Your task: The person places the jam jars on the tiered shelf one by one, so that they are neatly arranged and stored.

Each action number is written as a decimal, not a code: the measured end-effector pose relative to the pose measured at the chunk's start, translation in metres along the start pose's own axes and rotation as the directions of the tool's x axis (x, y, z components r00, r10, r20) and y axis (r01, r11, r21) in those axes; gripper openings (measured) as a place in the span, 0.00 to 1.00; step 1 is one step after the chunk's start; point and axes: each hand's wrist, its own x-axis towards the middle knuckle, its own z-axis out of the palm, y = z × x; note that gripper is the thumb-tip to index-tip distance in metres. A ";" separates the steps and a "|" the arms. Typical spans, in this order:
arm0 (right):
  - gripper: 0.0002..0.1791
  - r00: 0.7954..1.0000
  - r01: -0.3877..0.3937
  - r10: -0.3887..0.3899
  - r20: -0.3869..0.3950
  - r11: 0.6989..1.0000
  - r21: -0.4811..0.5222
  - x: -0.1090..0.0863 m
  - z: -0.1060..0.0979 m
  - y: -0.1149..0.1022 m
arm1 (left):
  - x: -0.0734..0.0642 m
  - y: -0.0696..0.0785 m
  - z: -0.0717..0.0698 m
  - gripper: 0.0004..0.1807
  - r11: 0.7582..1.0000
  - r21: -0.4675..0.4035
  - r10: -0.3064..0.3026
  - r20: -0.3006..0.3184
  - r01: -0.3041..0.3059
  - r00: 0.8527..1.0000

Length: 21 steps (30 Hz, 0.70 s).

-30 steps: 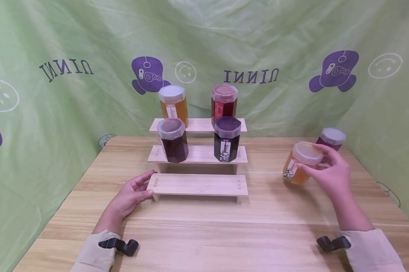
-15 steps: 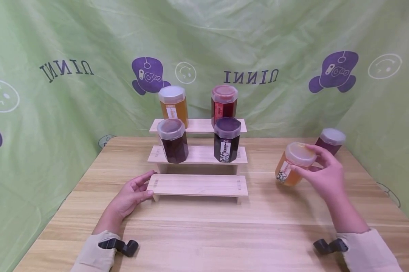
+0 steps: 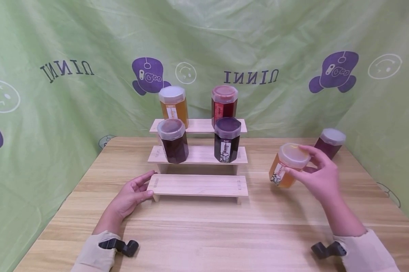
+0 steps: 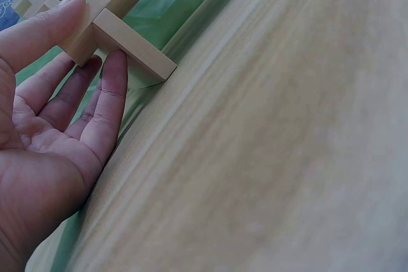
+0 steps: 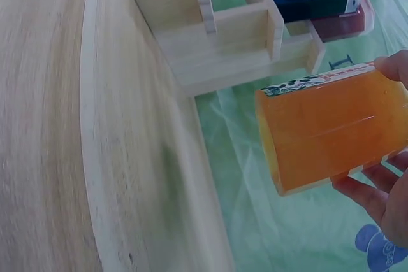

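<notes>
My right hand (image 3: 321, 177) grips an orange jar (image 3: 282, 172) with a frosted lid near its top, thumb on the label side. Tilted, the jar hangs above the table right of the stand; the right wrist view shows its orange side (image 5: 331, 128) and base off the tabletop. At the lowest step of a three-tier wooden display stand (image 3: 197, 185), my left hand (image 3: 129, 196) holds the left end. In the left wrist view the thumb lies along the shelf edge and the fingertips touch the step's leg (image 4: 137, 46). That lowest step carries no jar.
Two dark jars, one left (image 3: 174, 145) and one right (image 3: 226, 145), stand on the middle step. An amber jar (image 3: 175, 107) and a red jar (image 3: 229, 107) occupy the top step. Another purple jar (image 3: 328, 143) stands at the table's back right, before a green curtain (image 3: 276, 30).
My right hand has carried the orange jar left, toward the stand, and slightly nearer to me. The left hand, the stand and the other jars have stayed put.
</notes>
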 end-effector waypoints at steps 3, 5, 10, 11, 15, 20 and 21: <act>0.39 1.000 0.017 -0.017 0.006 1.000 0.009 -0.001 0.002 -0.003 | 0.000 0.001 0.000 0.41 1.000 0.003 -0.005 -0.006 0.005 1.000; 0.39 1.000 0.028 -0.028 0.009 1.000 0.011 -0.003 0.004 -0.006 | 0.000 0.001 0.000 0.42 1.000 0.007 -0.010 -0.010 0.010 1.000; 0.40 0.997 0.067 -0.067 0.025 0.998 0.017 -0.006 0.008 -0.013 | -0.001 0.001 0.001 0.42 1.000 0.011 -0.013 -0.016 0.013 1.000; 0.40 0.997 0.074 -0.075 0.029 0.997 0.021 -0.006 0.009 -0.014 | -0.001 0.001 0.001 0.42 1.000 0.010 -0.013 -0.015 0.013 1.000; 0.39 0.995 0.094 -0.096 0.042 0.995 0.035 -0.009 0.013 -0.019 | -0.001 0.001 0.002 0.42 1.000 0.009 -0.016 -0.021 0.016 1.000; 0.39 0.990 0.123 -0.127 0.055 0.990 0.071 -0.012 0.019 -0.026 | -0.001 0.001 0.002 0.41 1.000 0.010 -0.018 -0.025 0.019 1.000; 0.39 0.989 0.133 -0.138 0.056 0.988 0.075 -0.013 0.020 -0.028 | -0.001 0.001 0.002 0.41 1.000 0.008 -0.017 -0.023 0.017 1.000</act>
